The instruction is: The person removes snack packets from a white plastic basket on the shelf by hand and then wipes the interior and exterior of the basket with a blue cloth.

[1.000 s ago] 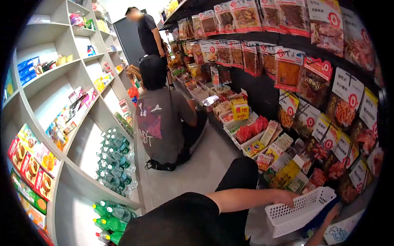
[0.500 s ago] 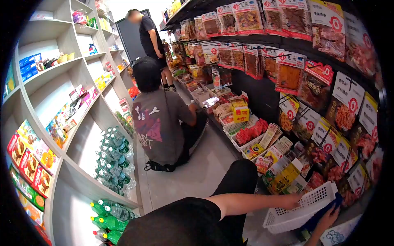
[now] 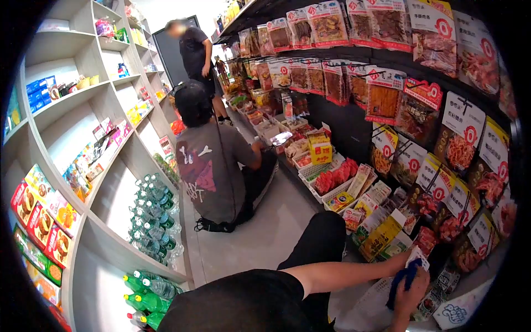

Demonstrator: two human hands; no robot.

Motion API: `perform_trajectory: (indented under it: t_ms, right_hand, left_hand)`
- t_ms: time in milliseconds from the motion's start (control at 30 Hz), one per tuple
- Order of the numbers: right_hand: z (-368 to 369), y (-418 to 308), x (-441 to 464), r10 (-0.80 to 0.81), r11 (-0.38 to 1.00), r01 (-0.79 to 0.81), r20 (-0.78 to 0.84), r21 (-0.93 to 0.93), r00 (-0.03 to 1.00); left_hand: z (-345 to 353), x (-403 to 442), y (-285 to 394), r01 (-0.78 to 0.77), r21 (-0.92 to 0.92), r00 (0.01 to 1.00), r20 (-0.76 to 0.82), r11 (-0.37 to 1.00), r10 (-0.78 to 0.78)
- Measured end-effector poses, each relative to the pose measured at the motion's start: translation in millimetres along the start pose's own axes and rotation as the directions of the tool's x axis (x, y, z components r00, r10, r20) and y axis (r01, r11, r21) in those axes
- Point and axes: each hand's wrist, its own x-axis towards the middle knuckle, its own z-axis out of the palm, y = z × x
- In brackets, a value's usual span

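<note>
My left hand [image 3: 399, 264] is closed at the upper end of a white plastic basket [image 3: 371, 301] with perforated sides. The basket is tilted, and its lower part is partly hidden by my arms. My right hand [image 3: 414, 289] is closed around a dark blue cloth [image 3: 405, 280], pressed near the basket's upper end beside my left hand. Just beyond my hands, packaged snacks in yellow and green wrappers [image 3: 381, 237] lie on the low shelf.
Bagged meat snacks [image 3: 384, 97] hang on hooks at right. A person in a grey shirt [image 3: 213, 166] sits low in the aisle; another person [image 3: 194, 52] stands beyond. Left shelving [image 3: 83, 221] holds water bottles [image 3: 157, 216] and green bottles [image 3: 149, 301]. A white printed box [image 3: 459, 310] is lower right.
The basket has turned and tilted, with its body now lower and nearer me. My right hand has moved left and up with the blue cloth, close to my left hand.
</note>
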Motion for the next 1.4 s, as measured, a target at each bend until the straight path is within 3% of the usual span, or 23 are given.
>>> perform_trajectory:
  t_ms: [67, 200, 267, 300, 367, 400, 467, 500, 567, 600, 667, 733, 833, 933, 1033, 1133, 1233, 1333, 1400]
  right_hand:
    - [1.2, -11.9, -2.8, -0.065, 0.996, 0.061, -0.065, -0.064, 0.996]
    - [-2.7, -16.0, 3.9, -0.088, 0.995, 0.086, -0.046, -0.040, 0.995]
    - [-2.2, -15.4, 3.5, -0.065, 0.998, 0.065, -0.057, -0.013, 0.996]
    - [-1.9, -16.0, 3.0, -0.057, 0.998, 0.057, -0.067, -0.008, 0.996]
    - [-0.6, -15.7, 1.3, -0.063, 0.998, 0.064, -0.076, 0.003, 0.995]
    - [0.8, -14.3, -0.4, -0.078, 0.997, 0.079, -0.075, 0.009, 0.994]
    - [1.3, -12.9, -2.4, -0.092, 0.996, 0.092, -0.061, 0.004, 0.994]
    - [1.2, -12.9, -3.0, -0.090, 0.996, 0.090, -0.051, -0.008, 0.995]
    - [3.2, -12.2, -4.7, -0.058, 0.998, 0.057, -0.048, -0.031, 0.997]
    - [5.9, -11.2, -6.2, -0.028, 0.999, 0.026, -0.054, -0.045, 0.998]
    - [8.0, -7.5, -9.1, 0.048, 0.999, -0.048, -0.031, -0.016, 0.998]
    - [9.7, -3.4, -11.6, 0.137, 0.988, -0.140, 0.035, 0.072, 0.990]
    - [19.4, -2.0, -12.7, 0.092, 0.995, -0.095, 0.138, 0.015, 0.986]
    - [24.8, -6.1, -5.1, -0.068, 0.990, 0.086, 0.160, -0.110, 0.985]
    - [23.8, -14.0, 2.0, 0.153, 0.984, -0.126, 0.232, -0.125, 0.961]
    - [26.0, 2.6, -2.0, 0.150, 0.985, -0.132, 0.182, -0.109, 0.972]
    - [22.9, 12.8, -1.9, 0.154, 0.988, -0.154, 0.196, -0.015, 0.968]
    - [58.0, 78.8, -31.7, 0.432, 0.897, -0.443, 0.213, 0.005, 0.877]
    - [42.1, 67.2, -23.3, 0.547, 0.763, -0.626, 0.355, 0.159, 0.758]
  left_hand:
    - [1.1, 8.3, -13.3, -0.028, -0.390, 0.999, 0.014, 0.920, 0.036]
    - [0.4, 18.8, -33.1, -0.201, -0.374, 0.975, 0.015, 0.906, 0.222]
    - [-1.5, 37.8, -54.8, -0.127, -0.199, 0.984, -0.148, 0.972, 0.099]
    - [-2.2, 61.4, -78.5, 0.019, -0.030, 0.944, -0.330, 0.999, -0.028]
    - [-2.8, 66.0, -82.7, 0.228, 0.292, 0.851, -0.523, 0.929, -0.044]
    - [-4.7, 51.7, -67.2, 0.256, 0.463, 0.856, -0.516, 0.848, 0.023]
    - [-6.6, 34.2, -57.0, 0.091, 0.585, 0.913, -0.371, 0.806, 0.167]
    - [-6.6, 28.4, -54.7, -0.098, 0.522, 0.934, -0.246, 0.847, 0.260]
    - [-7.2, 20.9, -48.0, -0.202, 0.182, 0.966, -0.122, 0.962, 0.226]
    - [-4.0, 18.5, -27.8, -0.095, -0.074, 0.993, -0.079, 0.993, 0.089]
    - [4.8, 1.5, 18.5, 0.105, -0.411, 0.994, 0.021, 0.906, -0.106]
    - [9.2, -27.3, 61.7, 0.245, -0.573, 0.967, 0.084, 0.782, -0.242]
    - [3.4, -32.8, 66.2, 0.259, -0.521, 0.956, 0.017, 0.813, -0.294]
    - [0.9, -37.0, 73.2, 0.313, -0.355, 0.930, -0.072, 0.881, -0.360]
    - [1.3, -37.2, 63.9, 0.207, -0.167, 0.976, -0.034, 0.964, -0.215]
    - [6.5, -46.7, 67.3, 0.118, 0.081, 0.993, -0.022, 0.990, -0.117]
    - [7.2, -58.6, 75.2, 0.154, 0.131, 0.988, -0.012, 0.979, -0.154]
    - [22.2, -75.3, 77.9, 0.069, 0.252, 0.997, -0.033, 0.965, -0.063]
    - [22.8, -68.6, 57.4, 0.081, 0.249, 0.997, -0.009, 0.965, -0.081]
